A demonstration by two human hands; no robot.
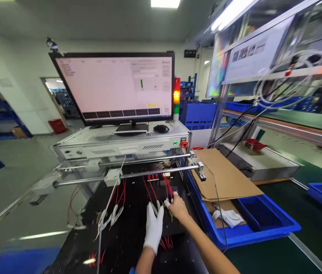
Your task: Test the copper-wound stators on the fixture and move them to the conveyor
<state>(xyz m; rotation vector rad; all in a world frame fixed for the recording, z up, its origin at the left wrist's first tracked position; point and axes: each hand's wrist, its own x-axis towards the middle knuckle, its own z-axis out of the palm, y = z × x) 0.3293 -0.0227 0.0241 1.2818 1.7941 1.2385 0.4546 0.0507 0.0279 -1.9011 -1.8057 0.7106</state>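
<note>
In a white glove, my left hand [154,227] is over the black board [134,228], thumb and fingers stretched apart in a V. Its fingertips are at the white-ended tips of two red wires [148,188]; whether it touches them is unclear. Just to the right, my right hand [178,207] is bare apart from white covers on fingertips. Its fingers are closed around the lower ends of another pair of red wires [168,186]. The exact grip point is hidden. More red wires with white clip-like ends [116,215] hang to the left, near a white slider block [113,177].
Metal rails [161,171] cross above the board. Behind stand a monitor [115,87], a mouse [161,128] and a red stop button [184,144]. At right, a blue bin [289,224] holds a white glove [228,217], with cardboard [226,173] across it.
</note>
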